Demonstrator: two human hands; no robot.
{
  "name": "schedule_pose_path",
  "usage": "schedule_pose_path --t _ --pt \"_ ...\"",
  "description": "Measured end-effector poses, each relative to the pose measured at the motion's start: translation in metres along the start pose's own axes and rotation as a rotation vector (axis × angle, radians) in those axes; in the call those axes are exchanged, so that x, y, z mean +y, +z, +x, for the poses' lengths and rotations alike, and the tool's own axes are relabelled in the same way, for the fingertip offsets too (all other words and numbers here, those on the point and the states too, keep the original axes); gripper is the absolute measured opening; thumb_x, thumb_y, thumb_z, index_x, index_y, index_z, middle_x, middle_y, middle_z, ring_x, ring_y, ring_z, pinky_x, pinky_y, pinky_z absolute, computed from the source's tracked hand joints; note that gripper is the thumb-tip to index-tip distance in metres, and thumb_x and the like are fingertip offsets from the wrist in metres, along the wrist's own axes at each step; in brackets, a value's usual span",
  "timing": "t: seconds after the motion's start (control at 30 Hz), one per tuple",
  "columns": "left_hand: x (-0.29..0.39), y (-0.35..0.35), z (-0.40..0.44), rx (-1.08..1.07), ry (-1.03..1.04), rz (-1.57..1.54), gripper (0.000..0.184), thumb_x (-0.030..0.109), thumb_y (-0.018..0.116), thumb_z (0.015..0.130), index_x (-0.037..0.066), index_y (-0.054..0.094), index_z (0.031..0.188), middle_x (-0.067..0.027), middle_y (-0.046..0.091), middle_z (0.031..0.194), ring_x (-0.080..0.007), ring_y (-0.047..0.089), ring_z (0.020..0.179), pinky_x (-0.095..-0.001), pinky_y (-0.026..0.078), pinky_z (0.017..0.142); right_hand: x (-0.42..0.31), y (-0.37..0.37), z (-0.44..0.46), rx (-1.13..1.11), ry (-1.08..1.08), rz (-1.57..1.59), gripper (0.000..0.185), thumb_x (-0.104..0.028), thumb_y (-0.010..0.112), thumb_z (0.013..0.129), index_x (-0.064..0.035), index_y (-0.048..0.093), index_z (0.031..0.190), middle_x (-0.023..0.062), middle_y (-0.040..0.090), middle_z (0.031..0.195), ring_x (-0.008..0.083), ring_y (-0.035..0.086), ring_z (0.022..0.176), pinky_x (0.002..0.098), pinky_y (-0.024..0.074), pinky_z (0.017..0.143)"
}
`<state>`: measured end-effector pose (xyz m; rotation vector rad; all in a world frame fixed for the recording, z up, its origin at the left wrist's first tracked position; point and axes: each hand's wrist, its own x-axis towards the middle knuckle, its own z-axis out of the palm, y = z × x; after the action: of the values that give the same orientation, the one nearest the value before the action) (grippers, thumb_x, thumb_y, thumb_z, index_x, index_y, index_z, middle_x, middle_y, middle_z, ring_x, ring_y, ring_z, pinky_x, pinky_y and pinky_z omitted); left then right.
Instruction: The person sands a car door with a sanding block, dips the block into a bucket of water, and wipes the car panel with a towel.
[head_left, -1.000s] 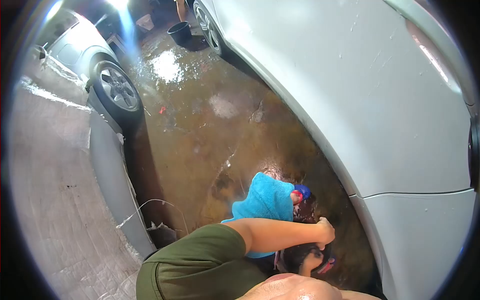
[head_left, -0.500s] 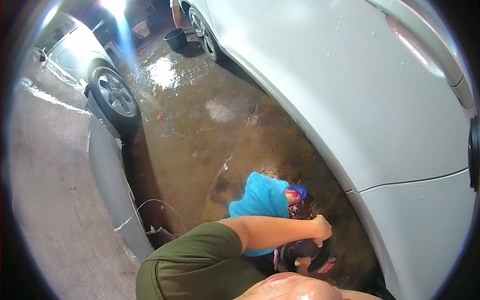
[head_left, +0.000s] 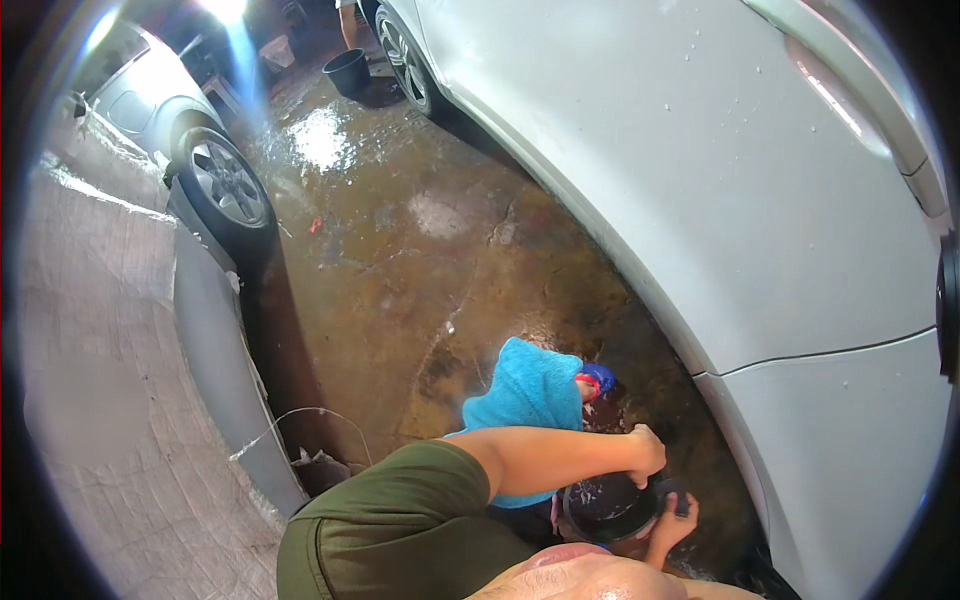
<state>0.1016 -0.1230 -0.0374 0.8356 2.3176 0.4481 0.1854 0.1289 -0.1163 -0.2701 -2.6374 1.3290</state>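
Observation:
A dark bucket (head_left: pixel 622 534) with water in it stands on the wet floor close to me. My left hand (head_left: pixel 648 455) is closed at the bucket's far rim, its arm stretched across from a green sleeve. Just outside the bucket's right side, my right hand (head_left: pixel 678 525) is closed on a dark sponge-like pad (head_left: pixel 672 494); its exact kind is unclear. A bright blue towel (head_left: pixel 525 390) hangs beyond my left arm, by a foot in a blue and red sandal (head_left: pixel 597 380).
A pale silver car (head_left: pixel 620 200) with water drops on it runs along the right. On the left are another car's wheel (head_left: pixel 226 182) and a worn silvery sheet (head_left: pixel 100 330). Farther off, a second bucket (head_left: pixel 347 72) stands near a person's leg (head_left: pixel 348 25).
My right hand has come up out of the bucket and moved right, over its side, with the dark pad now visible in it. My left hand stays at the rim.

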Motion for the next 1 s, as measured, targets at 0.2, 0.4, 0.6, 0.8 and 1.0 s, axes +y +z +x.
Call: schedule_pose_path --t 0.2,0.4,0.6,0.8,1.0 --pt "0.004 0.011 0.005 -0.005 0.046 0.068 0.047 0.053 0.075 0.083 0.013 0.082 0.107 -0.0087 0.078 0.108 -0.0298 0.075 0.102 -0.0549 0.059 0.073 -0.13 -0.036 0.024 0.052 -0.02 0.107 0.018 -0.004 0.081 0.087 0.0047 0.074 0.101 0.0085 0.074 0.095 0.0182 0.067 0.088 0.0349 0.0551 0.084" --pt "0.001 0.015 0.008 -0.042 0.033 0.057 0.055 0.053 0.074 0.089 0.009 0.074 0.123 -0.0166 0.076 0.119 -0.034 0.073 0.113 -0.0494 0.058 0.093 -0.224 -0.069 0.055 -0.049 -0.181 0.097 0.015 -0.006 0.082 0.088 0.0023 0.079 0.099 0.0085 0.079 0.09 0.0123 0.069 0.083 0.0289 0.0551 0.08" --pt "-0.005 0.017 0.016 -0.05 0.076 0.081 0.064 0.055 0.067 0.091 0.006 0.066 0.132 -0.0226 0.073 0.117 -0.0401 0.07 0.112 -0.0524 0.057 0.093 -0.254 -0.095 0.087 0.018 -0.388 0.254 0.016 -0.005 0.083 0.088 0.0001 0.079 0.103 0.0049 0.076 0.095 0.012 0.067 0.091 0.0285 0.0539 0.079" --pt "-0.002 0.011 0.015 -0.035 0.089 0.074 0.063 0.055 0.067 0.092 0.007 0.065 0.133 -0.0225 0.074 0.116 -0.0412 0.07 0.111 -0.0532 0.056 0.093 -0.245 -0.094 0.073 -0.009 -0.172 0.515 0.015 0.0 0.084 0.086 0.0017 0.076 0.098 0.0031 0.074 0.09 0.0081 0.064 0.076 0.0239 0.0517 0.074" --pt "0.005 0.01 0.016 -0.042 0.105 0.075 0.064 0.054 0.068 0.092 0.007 0.064 0.136 -0.0227 0.074 0.116 -0.0414 0.07 0.111 -0.0528 0.056 0.094 -0.235 -0.098 0.076 -0.283 -0.149 0.668 0.026 0.014 0.055 0.086 -0.008 0.048 0.098 0.004 0.054 0.106 0.0105 0.052 0.109 0.0233 0.0442 0.086"
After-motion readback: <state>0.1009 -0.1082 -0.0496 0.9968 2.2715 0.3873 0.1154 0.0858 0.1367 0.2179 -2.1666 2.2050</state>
